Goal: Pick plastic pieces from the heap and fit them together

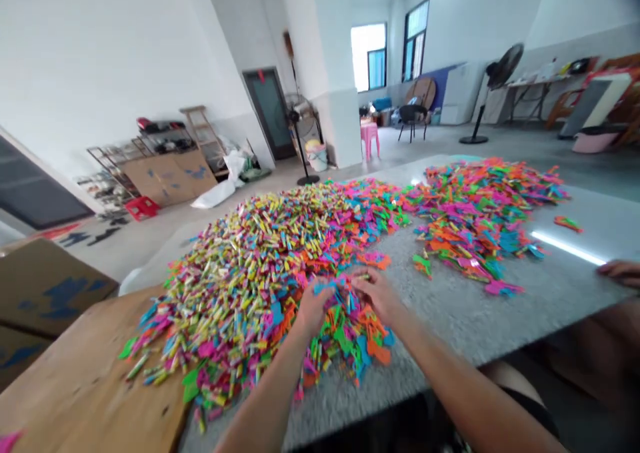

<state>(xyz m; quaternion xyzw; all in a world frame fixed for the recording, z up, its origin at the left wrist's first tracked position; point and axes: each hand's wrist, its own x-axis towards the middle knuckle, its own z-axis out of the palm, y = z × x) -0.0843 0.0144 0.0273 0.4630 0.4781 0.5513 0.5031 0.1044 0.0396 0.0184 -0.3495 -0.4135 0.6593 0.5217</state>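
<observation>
My left hand (314, 306) is at the near edge of a big heap, its fingers closed on a blue plastic piece (325, 286). Just right of it, my right hand (379, 294) has its fingers curled together in a pinch. Something small and yellowish shows at those fingertips, too blurred to name. Small wrapped tubes (260, 239), mostly yellow with pink and blue, make up the left of the heap. Flat plastic pieces (345, 336) in green, orange, blue and pink lie below and around both hands.
A second heap of bright plastic pieces (485, 206) lies on the grey tabletop (450, 319) to the right. Another person's hand (620, 273) rests at the right edge. Brown board (100, 379) and a cardboard box (50, 299) are at left. Standing fans (300, 146) are beyond.
</observation>
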